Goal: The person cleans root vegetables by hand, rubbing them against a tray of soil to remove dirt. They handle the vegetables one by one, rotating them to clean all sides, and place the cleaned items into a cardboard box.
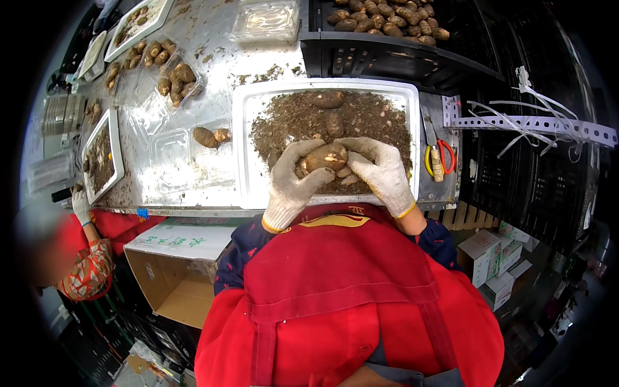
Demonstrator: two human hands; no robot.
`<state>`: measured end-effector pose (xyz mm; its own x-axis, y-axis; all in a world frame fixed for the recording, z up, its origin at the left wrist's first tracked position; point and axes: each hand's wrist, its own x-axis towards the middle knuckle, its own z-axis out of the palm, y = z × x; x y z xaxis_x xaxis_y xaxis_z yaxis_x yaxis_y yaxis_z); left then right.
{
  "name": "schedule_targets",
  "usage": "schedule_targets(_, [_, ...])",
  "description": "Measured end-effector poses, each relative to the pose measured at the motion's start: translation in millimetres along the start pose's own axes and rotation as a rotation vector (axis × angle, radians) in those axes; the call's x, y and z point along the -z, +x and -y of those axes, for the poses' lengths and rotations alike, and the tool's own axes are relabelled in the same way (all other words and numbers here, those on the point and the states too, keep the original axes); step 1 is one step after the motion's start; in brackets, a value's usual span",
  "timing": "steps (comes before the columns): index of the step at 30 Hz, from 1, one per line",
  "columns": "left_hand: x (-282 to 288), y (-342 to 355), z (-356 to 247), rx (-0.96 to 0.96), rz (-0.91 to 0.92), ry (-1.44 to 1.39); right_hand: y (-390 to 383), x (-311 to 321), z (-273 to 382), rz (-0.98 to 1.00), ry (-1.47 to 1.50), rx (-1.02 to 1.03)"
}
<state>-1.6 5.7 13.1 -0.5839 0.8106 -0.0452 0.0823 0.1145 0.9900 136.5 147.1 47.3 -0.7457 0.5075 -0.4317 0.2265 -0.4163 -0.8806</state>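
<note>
Over the white tray (242, 155), a brown taro root (325, 157) with pale scraped spots is held between my hands. My left hand (291, 182), in a white knit glove, curls around its left side. From the other side my right hand (385, 174), gloved the same way, presses its fingers and thumb to the root's right end. Loose dark soil (284, 119) and peelings cover the tray floor. Two more taro roots lie beyond my hands, a far one (328, 99) and a nearer one (334, 124). Other pieces under my hands are partly hidden.
A black crate (387, 58) of taro roots stands behind the tray. Scissors (445, 155) and a knife (428, 126) lie at right. Clear plastic boxes (171, 151), some filled, are at left. A co-worker's gloved hand (80, 205) is beside another tray (116, 151). A cardboard box (184, 242) sits below.
</note>
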Motion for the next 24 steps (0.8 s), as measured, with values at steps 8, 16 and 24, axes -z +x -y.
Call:
schedule_targets(8, [-1.3, 0.0, 3.7, -0.051, 0.001, 0.094, 5.1, 2.8, 1.0, 0.004, -0.168, 0.073])
schedule_targets(16, [0.1, 2.5, -7.2, 0.152, 0.042, -0.142, -1.9, -6.9, 6.2, -0.047, -0.317, 0.219])
schedule_targets(24, [7.1, -1.0, -4.3, 0.089, 0.116, -0.012, -8.3, -6.8, 6.9, -0.037, -0.45, 0.398])
